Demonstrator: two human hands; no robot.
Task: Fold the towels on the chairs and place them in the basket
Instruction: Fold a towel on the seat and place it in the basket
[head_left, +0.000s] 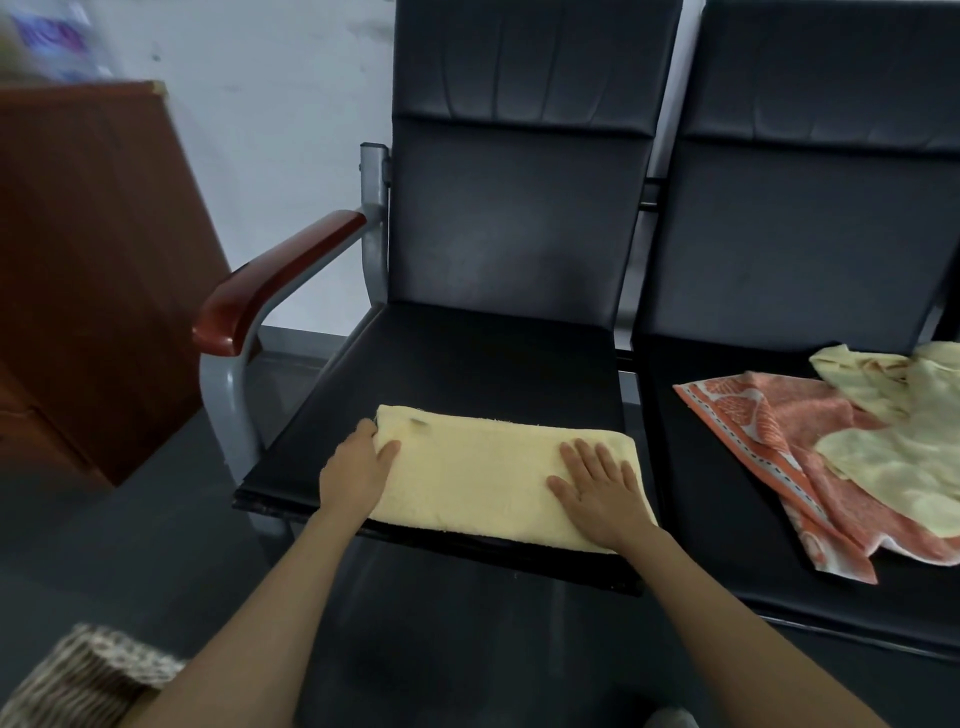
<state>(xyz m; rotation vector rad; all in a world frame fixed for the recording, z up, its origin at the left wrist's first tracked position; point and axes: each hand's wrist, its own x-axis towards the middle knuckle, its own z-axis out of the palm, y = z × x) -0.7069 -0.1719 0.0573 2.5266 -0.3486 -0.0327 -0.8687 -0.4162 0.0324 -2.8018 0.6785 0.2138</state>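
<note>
A folded yellow towel (483, 478) lies flat near the front edge of the left black chair seat (467, 364). My left hand (356, 470) holds its left end, thumb on top and fingers curled round the edge. My right hand (600, 488) lies flat on the towel's right part, fingers straight and spread. On the right chair seat (727, 493) an orange patterned towel (810, 467) lies crumpled, and a pale yellow towel (904, 447) lies loosely on top of it. A woven basket (88, 675) shows at the bottom left corner.
A red-brown wooden armrest (275, 280) on a grey metal frame borders the left chair. A brown wooden cabinet (88, 270) stands at the left. Dark floor (130, 545) lies between the chairs and the basket.
</note>
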